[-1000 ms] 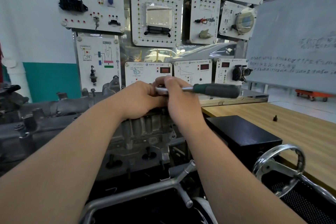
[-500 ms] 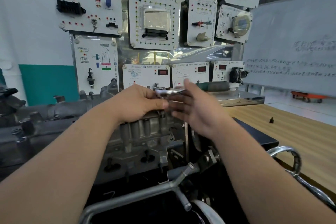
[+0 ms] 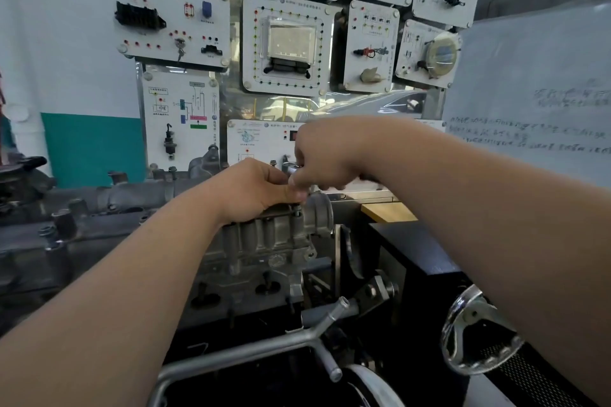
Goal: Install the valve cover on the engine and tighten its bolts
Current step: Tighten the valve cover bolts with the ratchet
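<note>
Step in hand: judged to be tightening 1 bolt at the top right end of the engine (image 3: pixel 264 241); the bolt being worked is hidden under the fingers.
Valve cover (image 3: pixel 281 211): sits on top of the engine, mostly hidden under the left hand; only a dark edge strip shows, and whether it is seated cannot be told.
Left hand (image 3: pixel 254 192): rests on top of the engine, fingers curled about the underside of the ratchet (image 3: pixel 292 169) head.
Right hand (image 3: pixel 325 155): above the engine's right end, clamped on the ratchet just beside its head; the handle is hidden behind the hand and wrist.
Hands: together, fingertips touching.
Method advised: hold the head square over the bolt with the left hand, swing in short even strokes, and tighten each bolt a little at a time rather than all at once.
Risk: a tilted socket could slip or round the bolt head.
Spare bolt (image 3: pixel 273 162): stands upright just behind the left hand.
Engine material: rough grey cast metal, ribbed, with rounded bosses.
Ratchet material: bright polished steel.
Handwheel (image 3: pixel 476 334): chrome, spoked, below and right of the engine.
Worktop (image 3: pixel 386 211): pale wood, right of the engine.
</note>
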`<state>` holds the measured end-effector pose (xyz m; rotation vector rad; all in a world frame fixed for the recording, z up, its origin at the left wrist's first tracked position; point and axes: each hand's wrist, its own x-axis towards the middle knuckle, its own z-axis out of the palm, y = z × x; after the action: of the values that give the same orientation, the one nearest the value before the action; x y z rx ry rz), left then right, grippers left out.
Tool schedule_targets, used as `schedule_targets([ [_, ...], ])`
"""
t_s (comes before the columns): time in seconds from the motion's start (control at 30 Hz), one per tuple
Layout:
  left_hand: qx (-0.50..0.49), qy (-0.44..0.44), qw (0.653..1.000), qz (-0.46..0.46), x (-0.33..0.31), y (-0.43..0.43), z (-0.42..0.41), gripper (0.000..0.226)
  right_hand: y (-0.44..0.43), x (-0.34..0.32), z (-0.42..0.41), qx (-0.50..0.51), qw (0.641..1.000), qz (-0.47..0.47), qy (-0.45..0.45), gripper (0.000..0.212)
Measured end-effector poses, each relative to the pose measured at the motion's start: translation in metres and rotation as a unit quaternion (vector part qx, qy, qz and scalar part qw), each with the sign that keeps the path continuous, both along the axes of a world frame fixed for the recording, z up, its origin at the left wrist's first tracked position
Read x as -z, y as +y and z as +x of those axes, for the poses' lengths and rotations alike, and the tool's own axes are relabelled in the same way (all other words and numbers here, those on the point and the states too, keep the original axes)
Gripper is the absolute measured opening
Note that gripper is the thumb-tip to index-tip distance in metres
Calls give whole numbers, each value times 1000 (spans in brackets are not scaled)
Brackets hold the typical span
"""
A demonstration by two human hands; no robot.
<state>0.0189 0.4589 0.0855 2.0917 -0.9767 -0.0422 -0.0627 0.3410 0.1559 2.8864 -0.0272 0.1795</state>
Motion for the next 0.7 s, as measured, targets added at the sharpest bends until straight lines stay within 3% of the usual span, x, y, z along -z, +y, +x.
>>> schedule_targets([
  [0.13,-12,-19,1000,10,0,-2,2,13,9,-7,4,73,992,54,88,50],
  [0.2,-8,-46,999,19,1,-3,2,17,14,-7,7,77,990,58,105,53],
  [0.47,-6,-20,1000,-9,3,-3,6,17,11,-17,7,25,993,-83,82,26],
  [0.63,4,-28,1000,3,4,-4,11,13,10,-18,15,110,977,76,168,28],
  [0.7,8,-42,999,8,2,-4,8,17,13,-16,20,125,972,81,180,35],
])
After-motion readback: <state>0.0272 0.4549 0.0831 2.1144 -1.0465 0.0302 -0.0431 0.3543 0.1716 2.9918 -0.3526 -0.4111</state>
